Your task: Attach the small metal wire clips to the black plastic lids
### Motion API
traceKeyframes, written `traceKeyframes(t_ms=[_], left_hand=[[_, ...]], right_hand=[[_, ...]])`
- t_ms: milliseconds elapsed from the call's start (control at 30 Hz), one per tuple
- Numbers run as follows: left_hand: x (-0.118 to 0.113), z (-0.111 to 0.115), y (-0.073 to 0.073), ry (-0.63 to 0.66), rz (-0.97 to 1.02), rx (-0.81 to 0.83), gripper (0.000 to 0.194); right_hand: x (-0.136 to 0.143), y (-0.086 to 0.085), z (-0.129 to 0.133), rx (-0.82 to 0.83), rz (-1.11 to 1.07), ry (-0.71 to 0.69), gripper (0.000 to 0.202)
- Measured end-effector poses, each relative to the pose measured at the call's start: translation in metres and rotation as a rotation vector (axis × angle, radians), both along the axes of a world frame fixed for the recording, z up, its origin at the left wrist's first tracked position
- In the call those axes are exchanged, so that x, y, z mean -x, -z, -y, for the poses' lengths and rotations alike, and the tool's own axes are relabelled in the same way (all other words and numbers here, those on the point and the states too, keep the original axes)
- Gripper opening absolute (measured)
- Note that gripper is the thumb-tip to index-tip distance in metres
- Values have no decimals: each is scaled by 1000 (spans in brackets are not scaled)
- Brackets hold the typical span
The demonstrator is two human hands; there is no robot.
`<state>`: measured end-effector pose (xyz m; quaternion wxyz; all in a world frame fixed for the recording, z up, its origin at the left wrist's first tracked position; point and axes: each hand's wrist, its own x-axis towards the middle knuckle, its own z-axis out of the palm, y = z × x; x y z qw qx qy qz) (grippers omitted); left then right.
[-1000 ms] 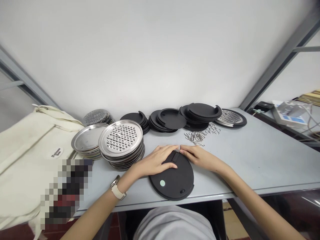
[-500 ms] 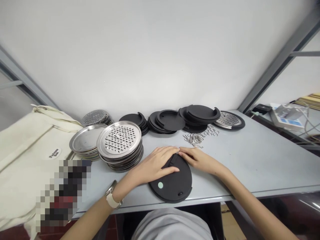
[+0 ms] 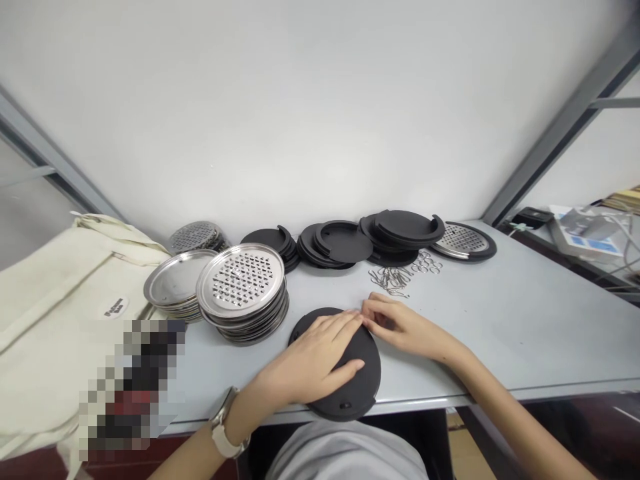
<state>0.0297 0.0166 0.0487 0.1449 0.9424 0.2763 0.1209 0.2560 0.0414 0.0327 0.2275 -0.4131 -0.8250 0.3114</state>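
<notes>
A round black plastic plate (image 3: 365, 357) lies face down at the front edge of the table, with a small slot near its lower rim. Across its top my left hand (image 3: 320, 353) rests flat, fingers stretched together and thumb apart. My right hand (image 3: 400, 323) is at the plate's upper right rim, beside the left fingertips. Its fingers are curled inward, and whatever they may pinch is hidden. Behind my right hand lie loose metal hooks (image 3: 391, 280) and some wire rings (image 3: 427, 263).
Stacked metal grater discs (image 3: 245, 280) and plain-faced metal discs (image 3: 177, 280) stand left. Black holders (image 3: 345, 241) are piled along the wall, with a grater disc set in a black holder (image 3: 463, 241) at right. A cream bag (image 3: 65, 300) covers the left side.
The black plate has turned under my hands, and its pale green dot no longer shows. My left hand now lies flatter over it. The right fingers have curled more at its rim.
</notes>
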Motion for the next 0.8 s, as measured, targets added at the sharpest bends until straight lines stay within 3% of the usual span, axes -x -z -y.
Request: traceKeyframes(t_ms=[167,300,467,600,700,800], left_hand=[[1,3,-1,-19,44,39,53],[1,3,0,-19,64,52,53],[1,5,-1,-67,75,53,47],[1,6,-1,-229,103,69,24],[-1,5,0,-274,84,62,1],[-6,2,1,-291,45,19,8]], right_hand=[[-1,-2,1,73,-107,-3,14],[1,-1,1,162,-88,-30,20],[1,1,0,134,-19,-36,26],[3,-2,1,74,38,-44,31],[4,-5,2,71,54,-54,33],[4,-5,2,74,52,-65,32]])
